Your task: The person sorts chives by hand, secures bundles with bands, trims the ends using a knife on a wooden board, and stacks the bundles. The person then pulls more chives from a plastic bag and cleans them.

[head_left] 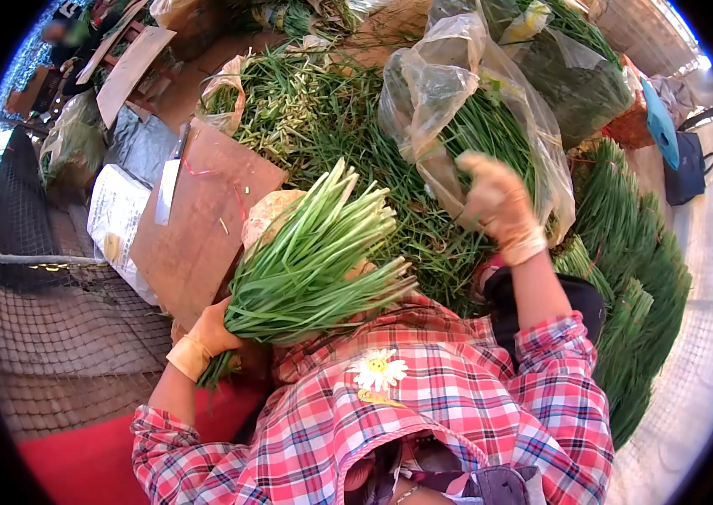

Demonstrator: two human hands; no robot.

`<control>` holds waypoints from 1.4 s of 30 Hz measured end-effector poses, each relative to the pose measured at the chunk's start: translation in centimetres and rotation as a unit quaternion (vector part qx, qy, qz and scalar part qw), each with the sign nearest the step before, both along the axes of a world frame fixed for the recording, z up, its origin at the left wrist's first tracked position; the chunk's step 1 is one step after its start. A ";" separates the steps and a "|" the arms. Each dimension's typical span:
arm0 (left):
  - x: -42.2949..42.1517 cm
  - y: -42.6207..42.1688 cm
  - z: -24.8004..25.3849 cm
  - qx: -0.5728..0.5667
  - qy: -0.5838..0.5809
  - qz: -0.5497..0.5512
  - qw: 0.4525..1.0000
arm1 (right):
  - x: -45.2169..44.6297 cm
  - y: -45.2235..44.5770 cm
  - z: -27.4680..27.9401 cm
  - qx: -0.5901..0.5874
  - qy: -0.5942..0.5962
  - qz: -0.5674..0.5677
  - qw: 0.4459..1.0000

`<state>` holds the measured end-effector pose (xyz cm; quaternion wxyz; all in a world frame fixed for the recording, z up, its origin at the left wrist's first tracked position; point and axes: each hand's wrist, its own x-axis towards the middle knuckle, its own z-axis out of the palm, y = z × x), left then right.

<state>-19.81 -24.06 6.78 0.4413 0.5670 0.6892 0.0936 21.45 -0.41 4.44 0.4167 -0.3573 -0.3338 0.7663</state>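
Observation:
A thick bundle of long green stalks (306,269) lies across my lap, its pale cut ends fanned toward the upper right. My left hand (209,337), in an orange glove, is wrapped round the leafy end of that bundle. Raised beside a clear plastic bag (441,84) of green stalks is my right hand (495,202), also gloved. Its fingers are partly spread and slightly blurred, with nothing visible in them. Whether it touches the bag is unclear.
A knife (169,185) rests on a brown board (205,236) at the left. Loose trimmings (314,101) are heaped ahead. Many bundled greens (634,278) stand at the right, near a dark bag (687,172). Part of another person (66,38) shows at the top left.

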 end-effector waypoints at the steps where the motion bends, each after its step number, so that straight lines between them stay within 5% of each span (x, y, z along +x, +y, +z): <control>1: 0.3 -0.1 -0.1 -0.024 -0.071 0.047 0.996 | 1.5 1.4 0.3 0.031 0.069 -0.042 0.996; 3: -0.1 -0.7 -1.0 -0.018 -0.051 0.034 0.998 | 4.3 3.5 0.2 0.086 0.176 -0.013 0.980; 4: -0.3 -1.0 -1.9 -0.011 -0.035 0.021 0.999 | 4.6 4.0 0.7 0.073 0.096 0.039 0.992; 6: -0.5 -1.9 -3.0 0.010 -0.034 0.011 0.999 | 2.1 3.3 2.2 0.056 -0.315 0.163 0.933; 11: 1.3 -2.2 -2.5 0.056 -0.049 0.051 0.996 | -2.6 3.8 -0.3 0.230 -0.310 0.149 0.910; 13: 0.8 -2.2 -2.9 0.081 0.020 0.017 0.996 | -5.6 3.4 1.1 0.161 -0.190 0.193 0.949; 16: 1.1 -1.8 -2.3 0.070 0.029 0.019 0.997 | -10.5 4.0 -0.2 0.296 -0.317 0.301 0.849; 19: 1.5 -2.2 -2.7 0.062 -0.013 0.060 0.996 | -12.4 3.7 0.2 0.274 -0.346 0.394 0.806; 21: 1.5 -2.5 -3.2 0.048 -0.044 0.086 0.994 | -12.0 4.0 -1.5 0.156 -0.218 0.201 0.942; 24: 1.4 -3.0 -4.3 0.028 -0.111 0.093 0.989 | -7.4 6.5 -3.2 0.042 -0.118 0.023 0.992; 26: 1.7 -3.2 -4.8 -0.024 -0.223 0.158 0.962 | -6.7 5.4 -2.4 0.047 -0.134 0.068 0.988; 28: 1.2 -3.3 -5.8 0.000 -0.204 0.131 0.970 | -7.4 3.2 -0.2 0.086 -0.196 0.165 0.963; 30: 0.6 -2.9 -6.8 0.055 -0.136 0.001 0.989 | -9.0 2.5 -2.6 0.096 -0.138 0.211 0.963; 32: 1.3 -2.6 -5.9 0.031 -0.159 0.030 0.986 | -10.8 2.5 -3.5 0.125 -0.129 0.233 0.956; 42: 0.3 -3.6 -9.1 0.061 -0.155 -0.007 0.986 | -11.6 1.9 -2.8 0.107 -0.031 0.171 0.979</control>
